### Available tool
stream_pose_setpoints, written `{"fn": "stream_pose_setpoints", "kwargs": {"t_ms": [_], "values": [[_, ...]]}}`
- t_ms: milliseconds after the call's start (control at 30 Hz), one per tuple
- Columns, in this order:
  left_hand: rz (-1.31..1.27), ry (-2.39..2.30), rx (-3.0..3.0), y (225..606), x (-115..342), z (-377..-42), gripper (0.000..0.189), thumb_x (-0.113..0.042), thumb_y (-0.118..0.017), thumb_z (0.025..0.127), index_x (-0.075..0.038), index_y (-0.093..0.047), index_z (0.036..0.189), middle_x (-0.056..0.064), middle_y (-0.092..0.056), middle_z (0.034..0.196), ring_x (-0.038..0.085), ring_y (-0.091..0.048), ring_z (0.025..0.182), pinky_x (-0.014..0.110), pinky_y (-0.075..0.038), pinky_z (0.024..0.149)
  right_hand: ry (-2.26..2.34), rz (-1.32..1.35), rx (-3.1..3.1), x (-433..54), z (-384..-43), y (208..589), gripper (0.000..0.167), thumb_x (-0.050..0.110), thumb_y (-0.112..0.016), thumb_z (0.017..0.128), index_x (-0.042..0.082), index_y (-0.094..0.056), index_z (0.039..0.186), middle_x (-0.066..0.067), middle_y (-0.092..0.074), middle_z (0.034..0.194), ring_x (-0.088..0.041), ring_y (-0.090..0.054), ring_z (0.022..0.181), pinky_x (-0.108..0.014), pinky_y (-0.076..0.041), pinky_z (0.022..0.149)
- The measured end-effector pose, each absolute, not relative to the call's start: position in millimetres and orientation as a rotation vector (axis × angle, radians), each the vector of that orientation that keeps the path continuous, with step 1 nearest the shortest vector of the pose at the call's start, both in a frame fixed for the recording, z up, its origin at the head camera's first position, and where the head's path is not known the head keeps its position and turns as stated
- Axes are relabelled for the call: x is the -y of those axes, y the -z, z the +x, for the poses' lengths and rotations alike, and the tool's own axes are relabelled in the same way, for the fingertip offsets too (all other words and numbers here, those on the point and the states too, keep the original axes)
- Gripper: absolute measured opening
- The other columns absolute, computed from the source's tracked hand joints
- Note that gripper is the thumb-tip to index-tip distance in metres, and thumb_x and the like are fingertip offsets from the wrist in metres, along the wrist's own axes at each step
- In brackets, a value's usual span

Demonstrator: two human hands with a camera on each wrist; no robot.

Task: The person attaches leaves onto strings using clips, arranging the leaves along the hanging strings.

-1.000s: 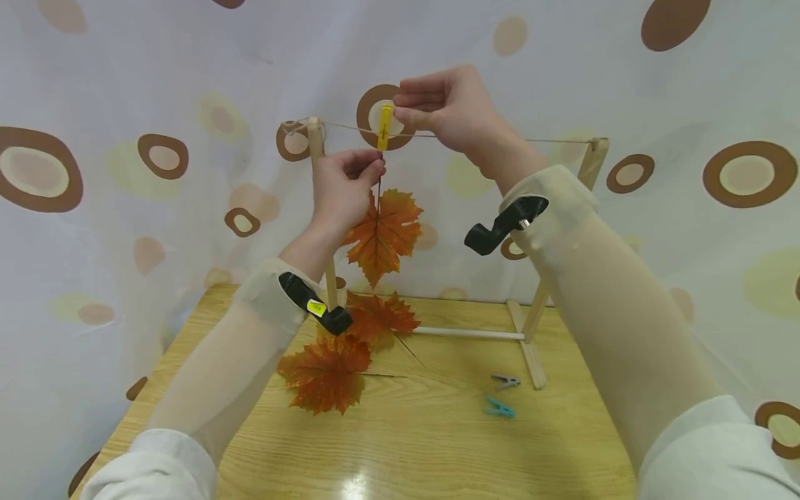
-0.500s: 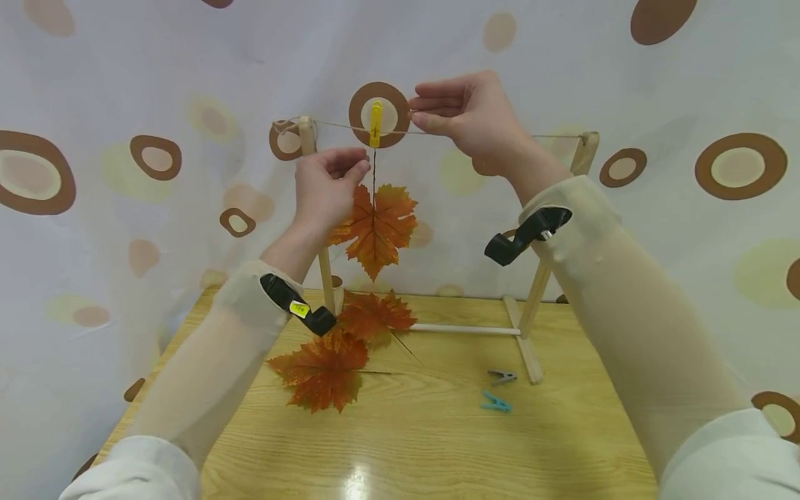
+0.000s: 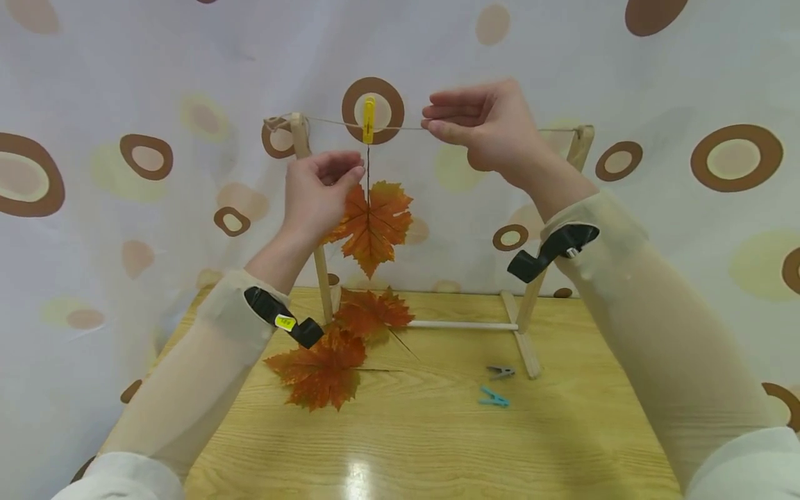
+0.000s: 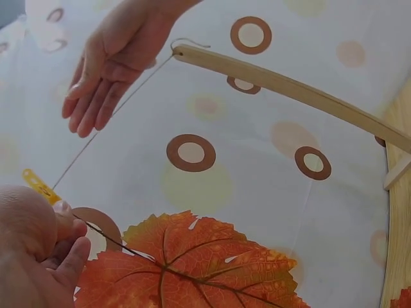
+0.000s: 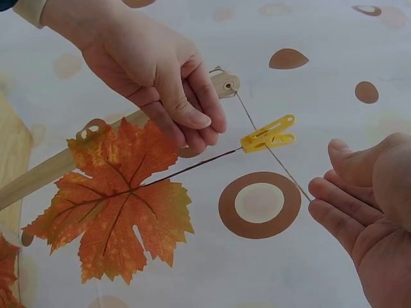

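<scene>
A yellow clothespin (image 3: 369, 119) sits on the string (image 3: 400, 128), gripping the stem of an orange-red artificial maple leaf (image 3: 375, 226) that hangs below it. Just left of the stem is my left hand (image 3: 317, 191), its fingers loosely bent with nothing between them. My right hand (image 3: 490, 128) is beside the string, to the right of the clothespin and apart from it, fingers extended and holding nothing. In the right wrist view the clothespin (image 5: 268, 135) is plainly free of both hands.
Two more maple leaves (image 3: 321, 368) lie on the wooden table (image 3: 406, 444) at left. A grey clothespin (image 3: 501, 372) and a blue clothespin (image 3: 494, 397) lie at right. A wooden frame (image 3: 528, 305) with a white crossbar (image 3: 462, 325) carries the string.
My left hand has let go of the leaf stem and moved slightly left. My right hand has left the yellow clothespin and drawn away right. The leaf hangs from the string.
</scene>
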State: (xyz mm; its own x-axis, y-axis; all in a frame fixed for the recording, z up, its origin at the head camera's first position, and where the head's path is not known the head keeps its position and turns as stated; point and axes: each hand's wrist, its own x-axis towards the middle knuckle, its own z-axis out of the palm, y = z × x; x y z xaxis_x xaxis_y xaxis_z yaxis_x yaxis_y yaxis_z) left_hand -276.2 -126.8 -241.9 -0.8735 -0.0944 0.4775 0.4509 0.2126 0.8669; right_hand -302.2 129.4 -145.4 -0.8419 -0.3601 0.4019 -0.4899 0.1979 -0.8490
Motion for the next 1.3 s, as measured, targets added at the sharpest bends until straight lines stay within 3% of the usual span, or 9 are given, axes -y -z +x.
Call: {"fn": "stream_pose_setpoints", "kwargs": {"t_ms": [133, 233, 367, 467, 833, 1300], "values": [[-0.387, 1.716, 2.059, 243, 130, -272, 0.023, -0.009, -0.075, 0.100, 0.001, -0.077, 0.121, 0.011, -0.077, 0.116, 0.018, -0.073, 0.105, 0.027, -0.057, 0.095, -1.751, 0.808, 2.369, -140, -298, 150, 0.043, 0.010, -0.084, 0.092, 0.002, -0.073, 0.133, -0.009, -0.078, 0.120, -0.017, -0.073, 0.114, -0.018, -0.054, 0.074], [-0.426, 1.716, 2.067, 244, 133, -270, 0.022, -0.007, -0.074, 0.100, 0.000, -0.077, 0.121, 0.013, -0.076, 0.117, 0.018, -0.073, 0.106, 0.028, -0.058, 0.095, -1.698, 0.800, 2.412, -148, -294, 154, 0.045, 0.014, -0.084, 0.094, 0.003, -0.072, 0.135, -0.007, -0.077, 0.121, -0.015, -0.073, 0.114, -0.021, -0.051, 0.064], [-0.472, 1.699, 2.094, 244, 136, -267, 0.024, -0.005, -0.074, 0.100, 0.001, -0.076, 0.123, 0.012, -0.076, 0.117, 0.019, -0.073, 0.106, 0.028, -0.057, 0.095, -1.667, 0.843, 2.406, -157, -290, 162, 0.043, 0.012, -0.082, 0.095, 0.000, -0.072, 0.134, -0.010, -0.077, 0.122, -0.018, -0.073, 0.115, -0.025, -0.058, 0.090], [-0.508, 1.683, 2.122, 244, 136, -265, 0.025, -0.003, -0.075, 0.099, 0.001, -0.075, 0.124, 0.012, -0.077, 0.116, 0.019, -0.073, 0.106, 0.029, -0.057, 0.096, -1.681, 0.867, 2.392, -162, -287, 169, 0.040, 0.008, -0.081, 0.095, -0.002, -0.072, 0.133, -0.013, -0.076, 0.122, -0.020, -0.073, 0.115, -0.027, -0.055, 0.099], [-0.582, 1.674, 2.172, 247, 139, -257, 0.027, -0.001, -0.075, 0.098, 0.002, -0.075, 0.125, 0.013, -0.076, 0.118, 0.021, -0.073, 0.107, 0.030, -0.057, 0.096, -1.583, 0.854, 2.503, -186, -270, 191, 0.039, 0.014, -0.079, 0.098, 0.000, -0.071, 0.134, -0.010, -0.076, 0.124, -0.019, -0.072, 0.116, -0.024, -0.055, 0.098], [-0.636, 1.671, 2.228, 254, 146, -249, 0.030, -0.001, -0.075, 0.098, 0.004, -0.073, 0.128, 0.016, -0.075, 0.120, 0.023, -0.073, 0.107, 0.029, -0.059, 0.094, -1.651, 0.835, 2.492, -209, -258, 221, 0.039, 0.009, -0.079, 0.098, -0.001, -0.071, 0.134, -0.012, -0.075, 0.125, -0.018, -0.073, 0.115, -0.026, -0.058, 0.093]]}}
